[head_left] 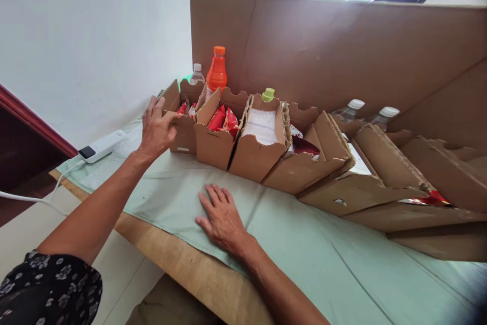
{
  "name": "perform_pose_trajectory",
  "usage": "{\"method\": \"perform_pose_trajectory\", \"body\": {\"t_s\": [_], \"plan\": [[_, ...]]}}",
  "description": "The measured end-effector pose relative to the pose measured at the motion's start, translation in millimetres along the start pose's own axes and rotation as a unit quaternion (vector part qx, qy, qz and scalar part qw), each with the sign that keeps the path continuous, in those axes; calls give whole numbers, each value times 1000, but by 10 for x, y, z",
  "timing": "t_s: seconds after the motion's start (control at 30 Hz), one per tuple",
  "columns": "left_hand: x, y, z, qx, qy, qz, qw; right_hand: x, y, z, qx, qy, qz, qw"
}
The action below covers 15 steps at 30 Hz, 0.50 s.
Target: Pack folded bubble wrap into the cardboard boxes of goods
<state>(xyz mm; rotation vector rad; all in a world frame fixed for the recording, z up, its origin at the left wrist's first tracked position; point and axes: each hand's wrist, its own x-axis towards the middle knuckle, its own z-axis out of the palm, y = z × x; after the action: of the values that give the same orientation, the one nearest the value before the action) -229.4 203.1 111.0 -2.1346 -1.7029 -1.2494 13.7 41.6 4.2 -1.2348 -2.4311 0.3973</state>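
Note:
At the left end of a row of open cardboard boxes, my left hand [157, 126] grips the corner of the leftmost cardboard box [183, 135]. Its fingers lie along the left side and the thumb reaches over the front rim. Small red packets [183, 108] show inside that box. My right hand [223, 221] lies flat on the pale green cloth [171, 183], fingers stretched out and holding nothing. Just beyond it stand a second cardboard box [213, 146] with red packets [223, 119] and a third box [253, 160] holding bubble-wrapped white contents [261, 124].
More cardboard boxes [338, 193] lean at the right. Behind the row are an orange bottle [217, 71], clear bottles [197, 75] with white caps, a green cap [268, 95] and a tall cardboard panel [323, 51]. A white device [102, 146] with a cable lies left, near the wooden table edge [182, 274].

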Motion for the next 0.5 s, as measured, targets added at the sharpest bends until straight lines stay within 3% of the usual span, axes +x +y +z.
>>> {"method": "perform_pose_trajectory", "body": {"t_s": [0.17,0.3,0.4,0.5], "plan": [[-6,-219,-179,-53,9,-9,998,-97,-277,136,-14,-33,-69,997],[-280,-303,-527,-75,20,7,997,-123,-249,156,40,19,-72,996],[-629,-109,-779,-53,31,54,997,-146,-143,108,67,64,-53,994],[-1019,331,-932,-7,42,90,995,-189,-69,-14,79,98,-31,992]]}}
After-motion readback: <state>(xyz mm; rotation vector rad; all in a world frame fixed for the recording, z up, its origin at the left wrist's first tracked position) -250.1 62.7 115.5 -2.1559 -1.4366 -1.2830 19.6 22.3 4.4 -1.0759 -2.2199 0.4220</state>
